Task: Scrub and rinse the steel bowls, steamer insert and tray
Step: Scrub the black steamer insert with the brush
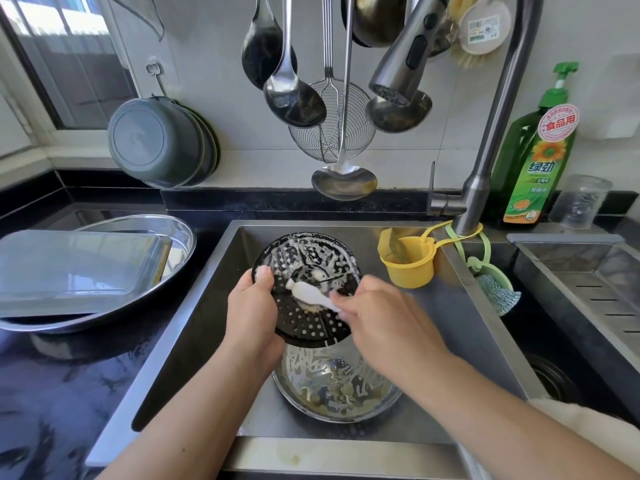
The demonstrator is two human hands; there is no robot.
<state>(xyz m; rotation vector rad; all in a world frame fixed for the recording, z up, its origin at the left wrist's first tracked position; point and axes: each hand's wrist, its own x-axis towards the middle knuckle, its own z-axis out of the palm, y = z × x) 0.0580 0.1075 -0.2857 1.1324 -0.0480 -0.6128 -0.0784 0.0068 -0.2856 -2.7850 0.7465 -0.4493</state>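
On the left counter one rectangular steel tray [74,268] lies upside down in a wide shallow steel bowl [180,233]. Over the sink [207,306], the left hand [252,310] grips the near-left edge of one sudsy perforated steamer insert [304,258], tilted above one soapy steel bowl [337,386]. The right hand [377,317] pinches a white brush [311,294] against the insert's middle.

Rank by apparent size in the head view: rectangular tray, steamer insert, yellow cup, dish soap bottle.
1. rectangular tray
2. steamer insert
3. dish soap bottle
4. yellow cup
The steamer insert and the bottle look close; wide-angle distortion makes that pair unsure.

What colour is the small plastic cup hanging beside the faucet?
Yellow: the small plastic cup shows clearly in the head view.
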